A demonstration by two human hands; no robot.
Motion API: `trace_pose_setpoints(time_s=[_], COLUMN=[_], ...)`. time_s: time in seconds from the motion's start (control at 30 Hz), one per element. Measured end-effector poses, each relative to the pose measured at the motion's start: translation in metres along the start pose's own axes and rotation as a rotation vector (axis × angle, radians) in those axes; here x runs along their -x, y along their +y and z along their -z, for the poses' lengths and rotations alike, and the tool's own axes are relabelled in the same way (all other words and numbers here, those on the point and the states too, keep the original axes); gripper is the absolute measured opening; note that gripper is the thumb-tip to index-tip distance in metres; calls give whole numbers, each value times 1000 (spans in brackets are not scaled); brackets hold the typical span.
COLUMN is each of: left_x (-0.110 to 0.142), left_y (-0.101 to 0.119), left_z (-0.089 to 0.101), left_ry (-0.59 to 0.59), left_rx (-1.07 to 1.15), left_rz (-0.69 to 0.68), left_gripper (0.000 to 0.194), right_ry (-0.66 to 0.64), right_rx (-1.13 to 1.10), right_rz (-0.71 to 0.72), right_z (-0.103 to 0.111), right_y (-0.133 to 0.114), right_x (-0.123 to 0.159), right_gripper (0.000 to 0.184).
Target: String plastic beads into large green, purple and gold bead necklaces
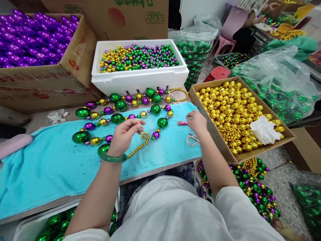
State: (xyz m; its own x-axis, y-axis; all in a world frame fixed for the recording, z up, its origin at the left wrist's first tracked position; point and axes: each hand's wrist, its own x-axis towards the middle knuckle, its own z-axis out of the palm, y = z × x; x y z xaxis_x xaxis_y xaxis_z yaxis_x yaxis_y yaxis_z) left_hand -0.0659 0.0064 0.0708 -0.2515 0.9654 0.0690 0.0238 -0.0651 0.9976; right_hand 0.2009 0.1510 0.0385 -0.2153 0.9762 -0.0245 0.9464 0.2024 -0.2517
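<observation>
My left hand [126, 134], with a green bangle [114, 158] at the wrist, pinches a thin clear thread [163, 127] over a blue towel [62, 160]. The thread stretches toward my right hand [197, 123], whose fingers are closed on thread too. Around my left hand winds a strand of large green, purple and gold beads [117, 118]. A short string of small gold beads [139, 147] curls beside my left fingertips. Under my right hand lie a small pink-labelled piece [182, 123] and thread snips [192, 140].
Behind the towel stands a white foam box [140, 78] of small mixed beads. A carton [82, 63] of purple beads is at left, a shallow box [240, 160] of gold beads with crumpled tissue [265, 130] at right. Another person's hand [273, 6] shows at far right.
</observation>
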Motion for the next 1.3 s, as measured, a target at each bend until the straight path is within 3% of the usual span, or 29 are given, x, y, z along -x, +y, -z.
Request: trace_pose_setpoints(time_s=[0.1,0.2,0.3,0.37,0.43,0.53,0.83,1.03,1.17,1.3], left_x=[-2,-3,-3,-3,-3,-2,-6,-6,0,4], left_y=[1,3,6,7,6,3,-5,-15,-25,-29], left_z=[-3,-8,-15,-18,-19,-18,-23,-24,-24,-28], left_ry=[-10,-16,-8,-7,7,71,173,212,115,-16], left_rx=[25,42,44,52,69,95,237,193,109,75], left_rz=[-6,-1,6,5,1,-8,33,40,169,177], left_gripper=[12,11,11,12,12,13,18,19,24,22], right_ry=[16,60,-24,-306,-477,-511,-453,-444,-418,-385], right_rx=[62,-153,-467,-902,-1165,-1342,-1440,-1422,-1429,-1408], right_rz=[-144,4,207,275,282,220,137,107,75,86], right_z=[32,40,20,-2,-23,-43,-49,-42,-33,-25], right_y=[27,13,-39,-78,-106,-123,-132,-128,-119,-116], right_x=[10,21,34,42,49,54,58,56,48,43], right_gripper=[19,17,16,21,25,23,23,24,28,25])
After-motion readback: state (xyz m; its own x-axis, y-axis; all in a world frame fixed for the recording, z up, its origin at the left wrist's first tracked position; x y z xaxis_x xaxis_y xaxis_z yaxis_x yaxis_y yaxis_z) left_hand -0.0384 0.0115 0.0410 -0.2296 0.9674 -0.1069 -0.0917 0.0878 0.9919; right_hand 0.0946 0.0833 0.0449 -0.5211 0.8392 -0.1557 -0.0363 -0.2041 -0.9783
